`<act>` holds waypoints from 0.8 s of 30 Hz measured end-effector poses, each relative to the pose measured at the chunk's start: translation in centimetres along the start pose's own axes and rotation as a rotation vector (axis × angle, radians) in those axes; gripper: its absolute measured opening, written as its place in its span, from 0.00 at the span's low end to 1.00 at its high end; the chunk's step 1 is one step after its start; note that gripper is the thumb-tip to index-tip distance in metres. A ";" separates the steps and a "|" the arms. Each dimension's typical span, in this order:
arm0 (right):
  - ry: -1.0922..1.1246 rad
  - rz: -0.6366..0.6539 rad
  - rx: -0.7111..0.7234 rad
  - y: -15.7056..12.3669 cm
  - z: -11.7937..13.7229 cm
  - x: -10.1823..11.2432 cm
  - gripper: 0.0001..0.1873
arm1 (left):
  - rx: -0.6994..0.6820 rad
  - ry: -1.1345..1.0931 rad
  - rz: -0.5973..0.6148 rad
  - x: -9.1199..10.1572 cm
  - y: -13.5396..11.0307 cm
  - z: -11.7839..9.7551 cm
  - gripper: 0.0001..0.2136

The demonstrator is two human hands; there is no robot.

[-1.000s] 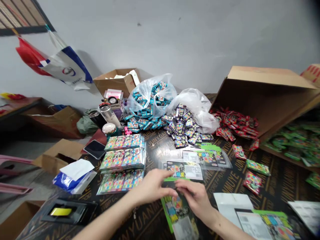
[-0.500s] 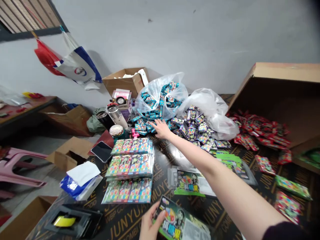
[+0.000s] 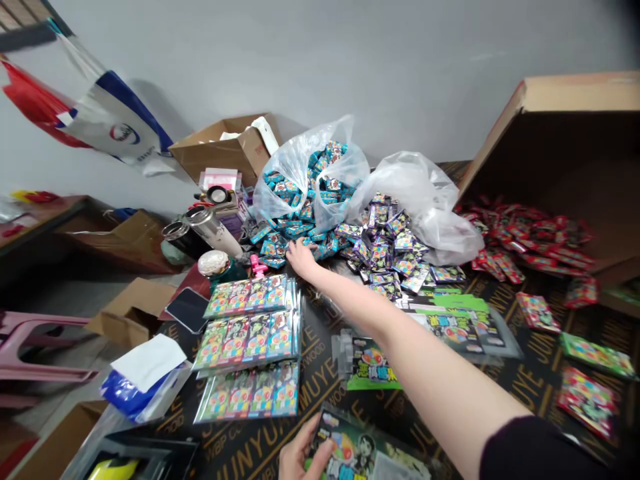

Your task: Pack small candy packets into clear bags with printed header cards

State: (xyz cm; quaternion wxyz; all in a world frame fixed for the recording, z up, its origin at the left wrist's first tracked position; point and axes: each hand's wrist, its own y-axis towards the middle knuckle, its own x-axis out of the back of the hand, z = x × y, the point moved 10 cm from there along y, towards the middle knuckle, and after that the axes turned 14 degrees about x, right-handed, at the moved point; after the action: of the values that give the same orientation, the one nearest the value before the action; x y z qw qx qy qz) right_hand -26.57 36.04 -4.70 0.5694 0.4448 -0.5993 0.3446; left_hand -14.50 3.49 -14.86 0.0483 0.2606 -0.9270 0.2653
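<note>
Right hand at the blue packets, left hand holding a card pack

The right hand (image 3: 300, 253), fingers loosely spread, touches the blue packets (image 3: 285, 233) toward the table's far edge; the left hand (image 3: 300, 457) pinches a printed card pack (image 3: 360, 453) at the near edge, well apart.

Dark counter (image 3: 320, 373) printed with pale lettering. At 12 o'clock lie a clear bag of blue packets (image 3: 307, 183) and a heap of purple packets (image 3: 385, 253); at 2 o'clock a tipped cardboard box (image 3: 565, 153) spills red packets (image 3: 520, 240). At 9 o'clock lie three rows of card packs (image 3: 253, 343) beside a phone (image 3: 187, 308); at the centre lies a green-edged sleeve (image 3: 373, 363).
</note>
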 end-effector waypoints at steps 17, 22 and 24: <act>0.007 0.035 0.183 -25.2 1.3 3.7 0.21 | -0.065 0.291 -0.116 2.5 -3.2 -2.4 0.23; 0.153 -0.022 0.339 -33.4 5.7 3.4 0.17 | -0.573 0.818 -0.023 -2.8 -8.0 -7.0 0.24; 0.192 -0.027 0.341 -35.9 6.9 3.2 0.17 | -0.714 0.939 0.166 -6.7 -9.3 -6.9 0.32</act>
State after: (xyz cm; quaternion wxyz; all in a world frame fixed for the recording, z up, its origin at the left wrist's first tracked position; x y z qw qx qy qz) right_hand 4.23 16.09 -5.67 0.5450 0.5079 -0.4690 0.4744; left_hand -4.38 3.38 -6.12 0.5168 0.0096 -0.8556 0.0269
